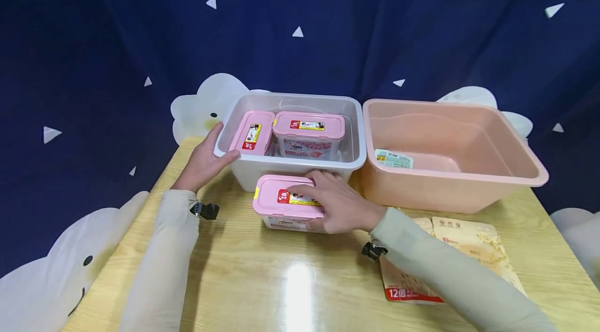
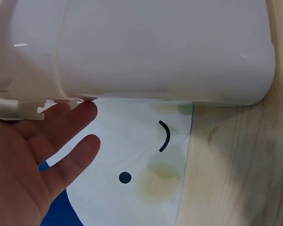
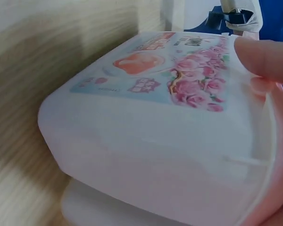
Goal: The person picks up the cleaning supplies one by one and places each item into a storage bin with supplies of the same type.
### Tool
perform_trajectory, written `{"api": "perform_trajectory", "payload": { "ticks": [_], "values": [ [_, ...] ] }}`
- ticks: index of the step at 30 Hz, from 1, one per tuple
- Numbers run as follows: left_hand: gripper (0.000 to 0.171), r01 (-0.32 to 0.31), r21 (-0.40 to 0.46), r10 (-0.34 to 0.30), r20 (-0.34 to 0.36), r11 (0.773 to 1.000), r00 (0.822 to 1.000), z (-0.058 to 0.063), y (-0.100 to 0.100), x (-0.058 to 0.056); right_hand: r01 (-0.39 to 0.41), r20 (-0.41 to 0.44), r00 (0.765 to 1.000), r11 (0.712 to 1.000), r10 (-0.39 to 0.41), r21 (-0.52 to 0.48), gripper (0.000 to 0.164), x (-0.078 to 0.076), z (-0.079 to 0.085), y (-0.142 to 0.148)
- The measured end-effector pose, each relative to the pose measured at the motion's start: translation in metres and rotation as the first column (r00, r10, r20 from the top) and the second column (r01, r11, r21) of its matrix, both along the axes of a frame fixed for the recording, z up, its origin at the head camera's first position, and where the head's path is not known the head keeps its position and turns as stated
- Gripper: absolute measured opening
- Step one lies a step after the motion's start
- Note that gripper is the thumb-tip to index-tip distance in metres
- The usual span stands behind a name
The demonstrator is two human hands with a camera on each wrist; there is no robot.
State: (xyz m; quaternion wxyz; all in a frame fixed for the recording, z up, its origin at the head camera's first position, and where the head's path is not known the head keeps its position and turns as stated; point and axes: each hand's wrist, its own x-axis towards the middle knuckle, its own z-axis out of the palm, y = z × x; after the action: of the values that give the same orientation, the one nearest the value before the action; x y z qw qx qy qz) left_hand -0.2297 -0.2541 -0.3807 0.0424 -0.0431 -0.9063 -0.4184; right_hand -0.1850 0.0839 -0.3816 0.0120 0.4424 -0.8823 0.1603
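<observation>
My right hand (image 1: pixel 344 201) grips a white tub with a pink lid (image 1: pixel 286 194) across its width, in front of the white bin (image 1: pixel 290 165). The tub's OMO label with pink flowers (image 3: pixel 198 84) shows in the right wrist view, and its lower edge is near the tabletop. My left hand (image 1: pixel 203 157) lies against the bin's front left corner, thumb along the rim, fingers (image 2: pixel 80 150) straight and spread beside the outer wall. Inside the bin sit two like tubs, one lengthwise on the left (image 1: pixel 241 144) and one crosswise (image 1: pixel 309 144).
A pink bin (image 1: pixel 431 186) stands right beside the white one, with a label (image 1: pixel 394 159) inside. Flat printed packets (image 1: pixel 469 243) lie in front of it, partly under my right forearm. A dark blue curtain (image 1: pixel 300 66) with white triangles hangs behind the wooden table (image 1: pixel 262 280).
</observation>
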Motion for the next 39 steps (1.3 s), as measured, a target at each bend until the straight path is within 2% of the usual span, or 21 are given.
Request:
{"api": "perform_trajectory", "payload": {
  "ticks": [7,14,23,28,39],
  "values": [
    [0.088,-0.011,0.008,0.011,-0.013,1.000,1.000,0.000,0.000,-0.002,-0.025,-0.035,0.999,0.999,0.024,-0.026,0.072,0.001,0.002,0.009],
    [0.089,-0.015,0.004,0.015,0.028,1.000,0.999,-0.001,0.001,0.000,-0.058,-0.007,0.998,0.998,0.058,0.004,0.074,0.004,-0.006,0.012],
    [0.090,-0.017,-0.004,0.017,0.021,1.000,1.000,0.002,0.003,-0.002,-0.040,-0.078,0.996,0.999,0.042,0.018,0.073,0.005,-0.011,0.011],
    [0.090,-0.009,-0.011,0.009,0.017,1.000,1.000,0.002,0.004,-0.003,-0.007,-0.086,0.996,0.999,0.010,0.042,0.074,0.006,-0.013,0.011],
    [0.091,-0.015,0.002,0.015,0.019,1.000,1.000,0.002,0.002,-0.002,-0.021,-0.042,0.999,1.000,0.022,0.012,0.076,0.003,-0.011,0.008]
  ]
}}
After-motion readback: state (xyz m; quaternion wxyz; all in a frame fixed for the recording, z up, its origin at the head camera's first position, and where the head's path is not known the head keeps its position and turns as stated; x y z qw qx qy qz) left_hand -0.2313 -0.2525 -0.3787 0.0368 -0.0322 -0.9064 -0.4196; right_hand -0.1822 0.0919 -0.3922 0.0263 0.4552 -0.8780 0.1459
